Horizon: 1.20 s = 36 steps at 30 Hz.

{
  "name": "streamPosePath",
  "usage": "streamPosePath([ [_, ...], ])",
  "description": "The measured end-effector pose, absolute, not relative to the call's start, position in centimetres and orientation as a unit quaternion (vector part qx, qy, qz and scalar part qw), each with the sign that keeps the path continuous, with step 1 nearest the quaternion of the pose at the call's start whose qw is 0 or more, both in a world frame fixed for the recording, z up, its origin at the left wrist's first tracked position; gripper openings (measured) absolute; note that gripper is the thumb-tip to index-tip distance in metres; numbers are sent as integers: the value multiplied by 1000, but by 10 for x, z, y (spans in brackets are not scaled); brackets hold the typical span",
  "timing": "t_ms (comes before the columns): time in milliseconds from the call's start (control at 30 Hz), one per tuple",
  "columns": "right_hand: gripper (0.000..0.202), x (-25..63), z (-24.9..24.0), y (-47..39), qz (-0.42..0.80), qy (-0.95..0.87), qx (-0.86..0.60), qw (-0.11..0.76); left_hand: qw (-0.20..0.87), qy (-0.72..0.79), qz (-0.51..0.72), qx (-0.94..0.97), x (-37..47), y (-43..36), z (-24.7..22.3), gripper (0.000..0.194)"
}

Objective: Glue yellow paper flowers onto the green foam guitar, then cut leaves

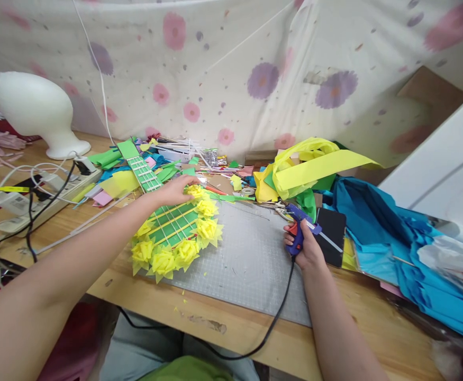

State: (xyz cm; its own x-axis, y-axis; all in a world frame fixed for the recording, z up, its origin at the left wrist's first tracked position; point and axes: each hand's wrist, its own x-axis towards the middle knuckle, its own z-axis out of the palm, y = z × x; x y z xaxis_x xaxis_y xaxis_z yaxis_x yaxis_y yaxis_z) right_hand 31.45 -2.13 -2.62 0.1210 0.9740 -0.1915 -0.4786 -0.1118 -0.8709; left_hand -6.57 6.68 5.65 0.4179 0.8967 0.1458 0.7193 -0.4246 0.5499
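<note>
A green guitar-shaped craft piece (171, 227) lies tilted on the grey cutting mat (239, 254), its striped neck pointing to the back left. Yellow paper flowers (186, 253) line the edge of its body. My left hand (178, 190) reaches over the piece, its bent fingers at a yellow flower on the upper edge; the fingertips are partly hidden, so I cannot tell whether they grip it. At the mat's right side, my right hand (305, 246) is wrapped round a blue glue gun (297, 233) with an orange trigger, its nozzle pointing up and left and a glue stick protruding behind.
A white foam head (36, 111) and a power strip (52, 198) with cables are at the left. Paper scraps (120, 183) and sticks line the back. Yellow paper strips (314, 172) and blue paper (398, 248) lie at the right. The gun's black cord (274, 317) hangs over the front edge.
</note>
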Motion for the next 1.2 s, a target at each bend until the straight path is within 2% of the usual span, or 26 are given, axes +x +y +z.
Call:
streamPosePath([
  [567,44,312,-22,-23,616,-226,-435,616,195,508,145,827,-62,66,54,55],
  [767,45,314,-22,-22,618,-217,-434,619,256,492,151,818,-65,63,64,72],
  [867,43,313,-22,-22,617,-217,-437,618,250,511,203,797,-66,65,68,53],
  [967,41,313,-21,-22,618,-218,-434,618,197,546,219,785,-63,67,70,37],
  [1200,41,313,-22,-21,622,-203,-433,621,120,497,148,847,-57,68,68,26],
])
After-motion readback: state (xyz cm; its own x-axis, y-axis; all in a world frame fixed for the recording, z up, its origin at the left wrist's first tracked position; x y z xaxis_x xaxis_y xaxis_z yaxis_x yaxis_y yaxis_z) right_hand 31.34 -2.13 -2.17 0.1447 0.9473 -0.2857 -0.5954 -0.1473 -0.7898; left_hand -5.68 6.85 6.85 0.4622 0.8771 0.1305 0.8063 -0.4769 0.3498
